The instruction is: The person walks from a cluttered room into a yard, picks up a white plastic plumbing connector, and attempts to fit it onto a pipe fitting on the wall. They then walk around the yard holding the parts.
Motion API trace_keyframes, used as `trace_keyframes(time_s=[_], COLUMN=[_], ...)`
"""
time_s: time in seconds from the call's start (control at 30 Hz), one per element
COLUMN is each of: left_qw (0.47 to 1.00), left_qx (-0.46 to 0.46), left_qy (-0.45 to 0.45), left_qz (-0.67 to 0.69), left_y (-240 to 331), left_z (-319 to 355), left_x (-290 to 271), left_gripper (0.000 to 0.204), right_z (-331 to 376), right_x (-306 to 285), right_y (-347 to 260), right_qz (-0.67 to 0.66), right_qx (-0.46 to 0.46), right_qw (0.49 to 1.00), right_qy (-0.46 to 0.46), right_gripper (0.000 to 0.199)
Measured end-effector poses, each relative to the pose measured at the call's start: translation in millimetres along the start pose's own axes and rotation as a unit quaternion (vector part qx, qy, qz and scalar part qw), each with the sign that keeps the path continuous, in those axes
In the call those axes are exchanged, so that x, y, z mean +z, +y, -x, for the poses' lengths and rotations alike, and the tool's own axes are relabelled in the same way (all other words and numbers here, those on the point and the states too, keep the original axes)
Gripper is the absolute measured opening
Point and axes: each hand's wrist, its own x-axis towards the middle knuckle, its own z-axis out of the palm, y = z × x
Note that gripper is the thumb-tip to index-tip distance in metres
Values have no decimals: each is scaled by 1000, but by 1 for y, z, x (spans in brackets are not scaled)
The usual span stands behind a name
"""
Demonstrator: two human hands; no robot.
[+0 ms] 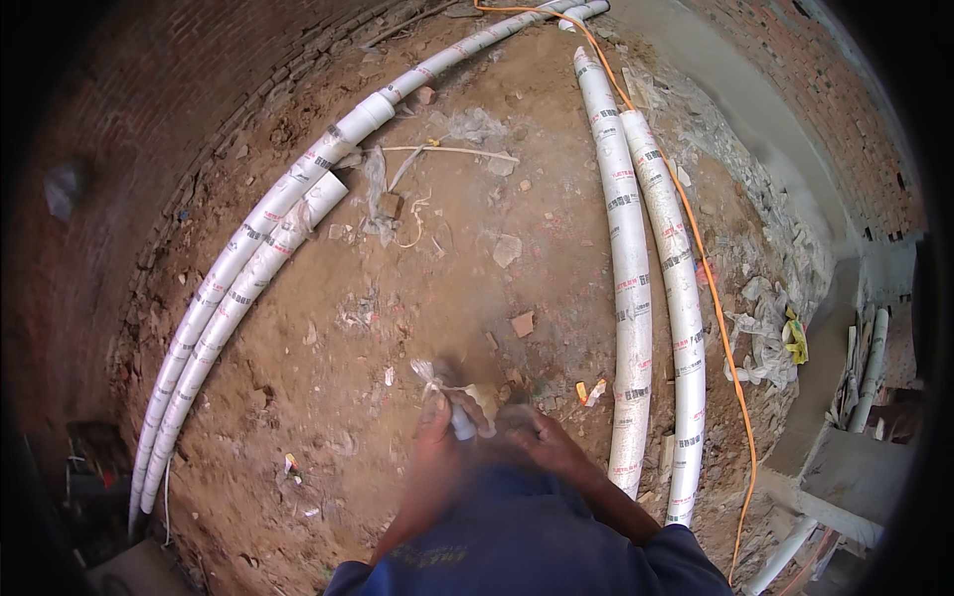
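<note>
Low in the middle of the view, my two hands are close together in front of my blue shirt. My left hand (434, 425) is closed on a crumpled whitish piece (475, 401), thin like plastic or cloth, with a pale bluish part hanging beside the fingers. Motion blur hides its exact kind. Just to its right, my right hand (540, 437) has its fingers curled in; something dark and smeared shows at the fingertips, too blurred to name.
Long white pipes (268, 214) lie along the left on bare earth. Two more white pipes (628, 268) run down the right, with an orange cable (714, 288) beside them. Brick fragments (523, 324) and plastic scraps (477, 126) litter the ground. Brick walls (129, 109) enclose the area.
</note>
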Motion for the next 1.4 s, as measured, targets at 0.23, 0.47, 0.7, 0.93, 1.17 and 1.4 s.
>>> trace_keyframes(time_s=[0.23, 0.47, 0.7, 0.93, 1.17, 1.4], left_qw=[997, 985, 922, 951, 965, 962], left_qx=[54, -6, 93, -44, 45, 22], left_qy=[-4, 41, 38, -23, 33, -50], left_qz=[-50, -170, -374, -307, -257, -269], left_y=[77, 141, 143, 207, 208, 266], left_z=[-116, -201, -289, -373, -450, -554], left_x=[26, 32, 18, 77, 122, 185], left_gripper=[26, 24, 28, 51, 40, 39], right_z=[-122, -222, -309, -400, -458, -538], right_x=[12, 11, -33, -111, -196, -255], right_y=[-50, -119, -152, -183, -257, -312], right_qz=[13, 102, 211, 191, 259, 165], right_qx=[17, -4, -34, -109, -62, 82], right_qw=[1000, 991, 970, 972, 964, 982], right_qy=[14, 90, 115, 81, 6, 38], right_gripper=[46, 46, 48, 33, 34, 50])
